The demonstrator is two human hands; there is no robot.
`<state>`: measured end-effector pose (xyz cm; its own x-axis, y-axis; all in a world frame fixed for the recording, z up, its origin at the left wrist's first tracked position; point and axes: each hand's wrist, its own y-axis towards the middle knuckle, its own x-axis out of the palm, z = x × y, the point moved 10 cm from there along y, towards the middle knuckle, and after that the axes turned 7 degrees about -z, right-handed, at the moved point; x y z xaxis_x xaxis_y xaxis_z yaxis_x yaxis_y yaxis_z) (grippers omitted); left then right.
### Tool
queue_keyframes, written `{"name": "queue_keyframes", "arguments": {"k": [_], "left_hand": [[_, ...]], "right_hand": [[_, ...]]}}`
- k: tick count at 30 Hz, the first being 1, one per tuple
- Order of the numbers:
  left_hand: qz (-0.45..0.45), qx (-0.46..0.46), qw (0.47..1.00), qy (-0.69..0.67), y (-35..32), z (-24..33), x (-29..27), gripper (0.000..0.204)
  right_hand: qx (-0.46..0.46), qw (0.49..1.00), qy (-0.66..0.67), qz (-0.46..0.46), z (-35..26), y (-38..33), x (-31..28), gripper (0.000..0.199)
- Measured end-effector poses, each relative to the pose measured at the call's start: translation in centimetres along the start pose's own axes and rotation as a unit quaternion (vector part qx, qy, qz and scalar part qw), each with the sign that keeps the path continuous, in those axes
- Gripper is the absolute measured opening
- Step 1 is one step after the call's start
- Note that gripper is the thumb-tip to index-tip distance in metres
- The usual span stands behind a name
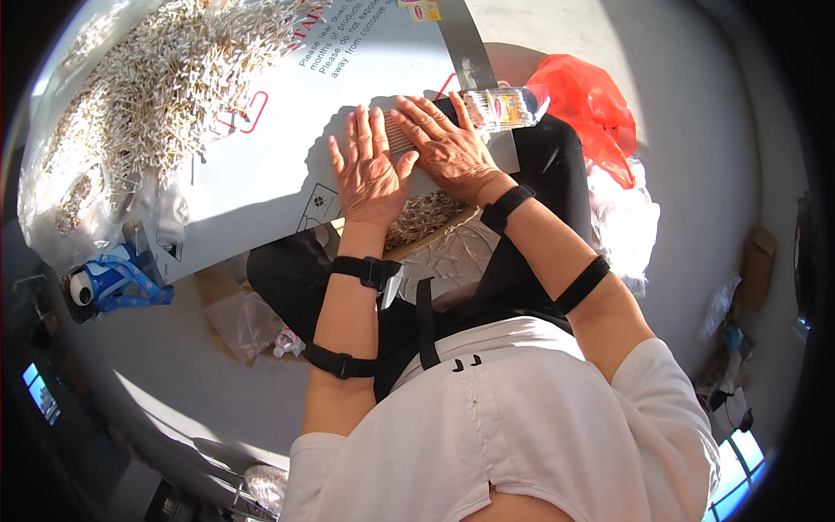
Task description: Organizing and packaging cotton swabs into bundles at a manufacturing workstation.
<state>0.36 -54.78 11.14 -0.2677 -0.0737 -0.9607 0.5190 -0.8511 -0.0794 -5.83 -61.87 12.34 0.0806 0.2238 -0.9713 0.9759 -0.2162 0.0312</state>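
Note:
My left hand (pixel 372 178) lies flat with its fingers stretched out on the grey printed board (pixel 261 174). Beside it, my right hand (pixel 454 155) is also flat, fingers extended toward the far side. Between and under the fingers is a row of thin wooden sticks, which look like cotton swabs (pixel 398 137); the palms hide part of it. Just right of my right fingers lie clear packs of cotton swabs (pixel 509 108) with a yellow and red label. A large heap of loose swabs (pixel 165 83) covers the board's left side, partly in clear plastic.
A red plastic bag (pixel 591 104) and a white bag (pixel 619 217) are to the right. Below the board's near edge, a container holds more swabs (pixel 426 216). A blue item with a patterned strap (pixel 122 278) sits at the left. Small labels (pixel 422 9) lie at the far edge.

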Motion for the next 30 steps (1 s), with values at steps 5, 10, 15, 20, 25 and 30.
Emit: {"name": "queue_keyframes", "arguments": {"k": [5, 10, 15, 20, 25, 30], "left_hand": [[0.004, 0.012, 1.0, -0.009, 0.3, 0.4, 0.2, 0.077], [-0.009, 0.002, 1.0, 0.014, -0.1, -0.6, 0.7, 0.078], [-0.007, 0.012, 1.0, 0.002, 0.4, 0.7, 0.1, 0.079], [-0.002, 0.001, 1.0, 0.001, 0.4, 0.8, 0.4, 0.079], [-0.001, 0.004, 1.0, -0.007, 1.3, 2.9, 1.0, 0.079], [-0.006, 0.02, 0.999, -0.029, 2.2, 6.3, 1.9, 0.08]], "right_hand": [[-0.027, 0.998, 0.048, 0.012, 0.6, -0.3, -0.3, 0.06], [0.152, 0.982, -0.013, 0.116, 6.7, -3.2, -6.8, 0.059], [0.173, 0.981, 0.068, 0.047, 12.5, -5.6, -2.3, 0.052], [0.153, 0.981, 0.102, 0.068, 12.3, -5.1, -1.9, 0.049], [0.155, 0.978, 0.122, 0.071, 12.5, -5.3, -1.7, 0.05], [0.149, 0.976, 0.137, 0.076, 12.6, -5.2, -1.6, 0.05]]}}
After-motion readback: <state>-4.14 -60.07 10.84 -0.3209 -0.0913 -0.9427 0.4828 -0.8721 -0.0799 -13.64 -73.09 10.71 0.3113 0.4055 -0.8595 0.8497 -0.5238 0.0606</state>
